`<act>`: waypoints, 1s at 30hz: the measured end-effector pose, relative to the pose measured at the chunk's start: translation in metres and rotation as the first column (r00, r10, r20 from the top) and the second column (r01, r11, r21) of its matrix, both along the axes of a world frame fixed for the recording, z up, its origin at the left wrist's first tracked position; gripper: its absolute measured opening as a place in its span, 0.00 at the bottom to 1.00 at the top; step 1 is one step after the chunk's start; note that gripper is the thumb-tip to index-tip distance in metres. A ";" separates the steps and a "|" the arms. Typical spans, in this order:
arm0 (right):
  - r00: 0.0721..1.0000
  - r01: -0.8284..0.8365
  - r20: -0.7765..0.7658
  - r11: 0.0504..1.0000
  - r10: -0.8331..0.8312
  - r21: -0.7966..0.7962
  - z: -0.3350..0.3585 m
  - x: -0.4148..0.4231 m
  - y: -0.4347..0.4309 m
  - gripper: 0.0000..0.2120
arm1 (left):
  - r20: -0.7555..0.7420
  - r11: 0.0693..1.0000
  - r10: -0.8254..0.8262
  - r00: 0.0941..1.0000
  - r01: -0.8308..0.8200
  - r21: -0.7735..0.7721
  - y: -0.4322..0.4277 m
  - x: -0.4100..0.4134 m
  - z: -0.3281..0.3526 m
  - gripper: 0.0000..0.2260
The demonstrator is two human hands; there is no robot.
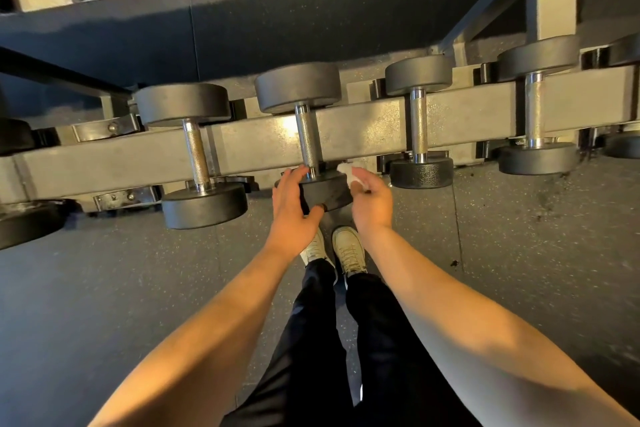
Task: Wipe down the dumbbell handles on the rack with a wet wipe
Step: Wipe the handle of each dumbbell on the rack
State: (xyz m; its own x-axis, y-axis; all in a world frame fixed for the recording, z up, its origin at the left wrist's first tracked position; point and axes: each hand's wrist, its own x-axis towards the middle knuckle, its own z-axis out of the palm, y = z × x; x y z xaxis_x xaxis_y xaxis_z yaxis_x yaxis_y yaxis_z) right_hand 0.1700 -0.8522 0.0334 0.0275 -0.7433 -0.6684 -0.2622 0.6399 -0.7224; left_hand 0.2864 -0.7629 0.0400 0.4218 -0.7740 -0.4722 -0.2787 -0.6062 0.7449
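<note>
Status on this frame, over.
Left hand grips near head of centre dumbbell. Right hand holds wet wipe beside it. Handle untouched, nothing blocking.

Warm, dim light leaves glare on the rack beam (263,144) just beyond the left hand (291,208). The floor (104,288) left of it is shadowed; wide-angle distortion bends the edges.
</note>
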 end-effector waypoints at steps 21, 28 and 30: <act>0.984 -0.068 -0.164 0.997 0.062 -0.027 -0.014 0.002 0.013 0.20 | -0.032 0.989 0.147 0.989 -0.148 -0.025 0.004 -0.012 -0.002 0.29; 0.938 -0.329 -0.193 0.913 0.286 -0.243 0.013 0.006 0.041 0.24 | -0.185 0.966 0.252 0.950 -0.258 -0.008 0.006 -0.006 0.003 0.26; 0.921 -0.388 -0.151 0.887 0.360 -0.251 0.014 0.009 0.047 0.26 | -0.208 0.964 0.248 0.946 -0.263 -0.048 0.007 -0.003 0.002 0.22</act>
